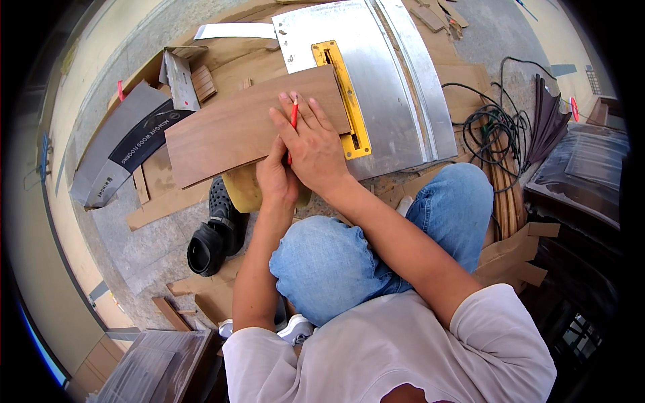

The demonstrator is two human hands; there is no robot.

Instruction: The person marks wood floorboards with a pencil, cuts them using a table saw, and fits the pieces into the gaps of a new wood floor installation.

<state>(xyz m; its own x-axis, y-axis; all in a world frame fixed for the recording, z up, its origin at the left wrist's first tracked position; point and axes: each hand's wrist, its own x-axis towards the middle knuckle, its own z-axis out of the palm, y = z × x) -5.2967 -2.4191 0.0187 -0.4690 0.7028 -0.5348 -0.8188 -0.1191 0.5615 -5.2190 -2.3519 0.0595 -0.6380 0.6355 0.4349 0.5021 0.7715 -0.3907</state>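
A brown wooden plank [228, 131] lies with its right end on a silver metal saw table [383, 80], over the slotted yellow insert [356, 138]. My right hand [316, 148] presses down on the plank, fingers stretched out, with a red pencil [293, 114] tucked between them. At the near edge of the plank, my left hand [277, 176] grips the wood, its thumb side up against my right hand. Its other fingers are partly hidden. Below the plank shows a yellow block-like part [243, 190], partly covered by it.
A grey and black cardboard carton [127, 134] stands open at the left. Black clogs [213, 232] are on the floor below the plank. Coiled black cable [494, 127] lies to the right, beside a folded dark umbrella [543, 124]. Plastic-wrapped dark furniture [581, 168] stands at the right.
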